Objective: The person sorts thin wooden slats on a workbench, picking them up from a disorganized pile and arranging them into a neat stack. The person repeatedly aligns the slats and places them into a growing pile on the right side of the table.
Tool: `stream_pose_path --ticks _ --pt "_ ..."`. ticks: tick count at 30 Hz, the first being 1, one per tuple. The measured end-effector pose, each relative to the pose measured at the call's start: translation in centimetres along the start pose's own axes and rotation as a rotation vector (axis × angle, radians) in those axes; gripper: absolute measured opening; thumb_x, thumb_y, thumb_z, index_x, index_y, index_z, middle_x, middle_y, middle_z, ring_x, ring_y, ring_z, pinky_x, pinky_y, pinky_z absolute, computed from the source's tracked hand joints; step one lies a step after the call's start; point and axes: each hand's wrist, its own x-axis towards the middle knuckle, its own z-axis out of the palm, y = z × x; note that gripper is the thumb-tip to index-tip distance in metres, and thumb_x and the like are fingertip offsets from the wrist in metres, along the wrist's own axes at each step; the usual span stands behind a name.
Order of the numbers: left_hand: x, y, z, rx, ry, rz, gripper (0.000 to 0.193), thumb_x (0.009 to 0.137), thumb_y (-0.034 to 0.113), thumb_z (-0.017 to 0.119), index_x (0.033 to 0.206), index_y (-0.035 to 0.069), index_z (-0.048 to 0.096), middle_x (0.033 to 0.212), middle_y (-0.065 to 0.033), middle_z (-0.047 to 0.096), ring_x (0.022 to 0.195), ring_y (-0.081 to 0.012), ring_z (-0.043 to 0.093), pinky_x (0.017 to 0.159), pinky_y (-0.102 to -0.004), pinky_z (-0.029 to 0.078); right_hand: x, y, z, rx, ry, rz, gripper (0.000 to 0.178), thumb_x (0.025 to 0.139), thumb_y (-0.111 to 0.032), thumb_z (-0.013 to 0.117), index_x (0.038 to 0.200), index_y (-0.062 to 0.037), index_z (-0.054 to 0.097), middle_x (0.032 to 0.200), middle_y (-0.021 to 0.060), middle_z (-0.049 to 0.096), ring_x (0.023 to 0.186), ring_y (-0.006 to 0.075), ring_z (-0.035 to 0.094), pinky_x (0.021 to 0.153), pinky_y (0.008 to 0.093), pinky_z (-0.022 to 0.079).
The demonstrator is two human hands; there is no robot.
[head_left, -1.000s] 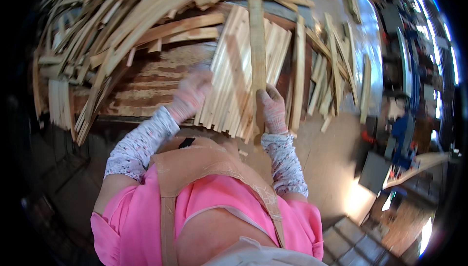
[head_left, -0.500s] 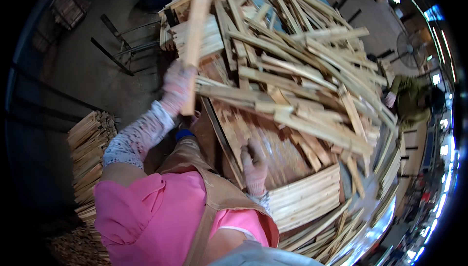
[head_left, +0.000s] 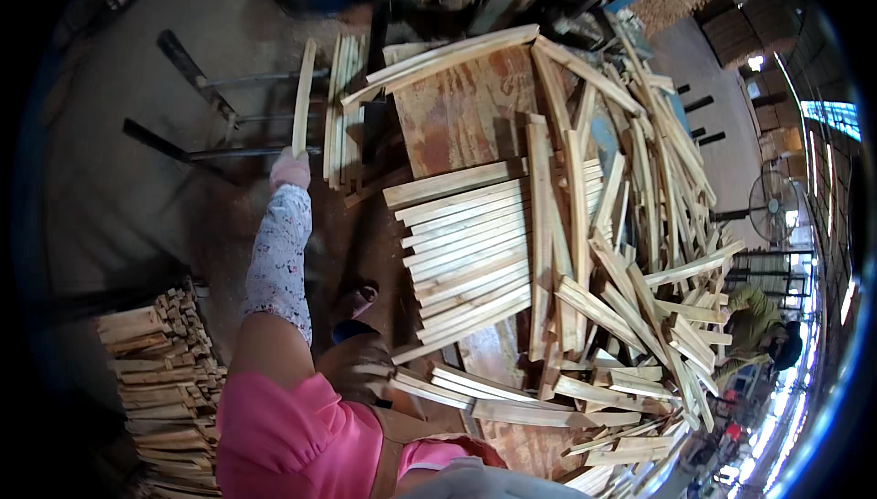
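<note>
Away from the wearer's body, the left hand (head_left: 290, 170) has swung out to the far left with its wooden strip (head_left: 304, 97), which half a second ago was near the counter's edge; the right hand, earlier over the bare board, has left the view, so its state cannot be told. Pale gloved fingers of the left hand are closed around the strip's near end, though blur hides how each finger lies. From that grip the strip points toward the far side, just left of a bundle of strips (head_left: 345, 115) that lies roughly parallel to it. Dark metal bars (head_left: 251, 152) extend to the left behind the hand. To the right is the counter (head_left: 466, 124), its bare wood stained reddish brown at the far end. A row of pale strips (head_left: 466, 261) lies side by side across its middle, with a few longer pieces crossing the row's right part. Further right, loose strips (head_left: 630, 307) lie heaped at many angles. On the near left, a stack of short wood pieces (head_left: 164, 398) stands apart from the counter. A person in olive clothing (head_left: 754, 316) is beyond the heap.
</note>
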Motion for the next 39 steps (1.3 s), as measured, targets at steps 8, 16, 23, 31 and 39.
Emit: stream_pose_path --ticks 8,16,23,31,39 --pt "12.9 3.2 9.2 0.111 -0.108 0.212 0.045 0.104 0.043 0.053 0.124 0.005 0.067 0.128 -0.0263 0.07 0.12 -0.0452 0.066 0.104 -0.054 0.052 -1.0 1.4 2.0 -0.144 -0.024 0.312 0.035 0.102 -0.032 0.067 0.127 -0.0089 0.076 0.118 0.0128 0.076 0.106 0.0277 0.073 0.094 0.0385 0.058" --pt "7.0 0.5 13.0 0.436 -0.064 1.037 0.042 0.106 0.038 0.05 0.128 0.008 0.07 0.128 -0.0226 0.072 0.12 -0.0414 0.067 0.105 -0.0519 0.051 -8.3 4.4 -0.8 -0.173 -0.174 0.358 0.053 0.101 -0.053 0.057 0.135 -0.0159 0.073 0.127 0.0132 0.076 0.116 0.0319 0.072 0.104 0.0439 0.054" --pt "-11.5 -10.1 4.9 1.478 -0.625 1.595 0.041 0.106 0.034 0.049 0.129 0.01 0.072 0.127 -0.0201 0.073 0.119 -0.0392 0.068 0.105 -0.0504 0.051 -13.1 6.5 -2.9 -0.055 -0.148 0.323 0.049 0.101 -0.048 0.058 0.134 -0.0161 0.073 0.131 0.0146 0.074 0.123 0.0328 0.069 0.109 0.043 0.05" --pt "-35.5 -3.8 1.4 0.961 -1.018 1.417 0.038 0.104 0.034 0.053 0.128 0.01 0.072 0.124 -0.0191 0.073 0.115 -0.0399 0.068 0.102 -0.0493 0.053 -20.6 28.2 -19.6 0.273 1.02 0.356 0.049 0.098 -0.04 0.07 0.141 -0.0161 0.069 0.131 0.0181 0.074 0.121 0.0284 0.071 0.106 0.0369 0.054" --pt "-68.6 -0.6 -3.8 0.744 -1.2 1.518 0.036 0.102 0.033 0.058 0.126 0.011 0.072 0.121 -0.0181 0.073 0.112 -0.0405 0.069 0.098 -0.0483 0.054 -28.4 51.4 -35.3 -0.084 1.269 0.663 0.068 0.09 -0.041 0.074 0.147 -0.0076 0.057 0.133 0.0222 0.065 0.13 0.0379 0.058 0.11 0.0482 0.047"
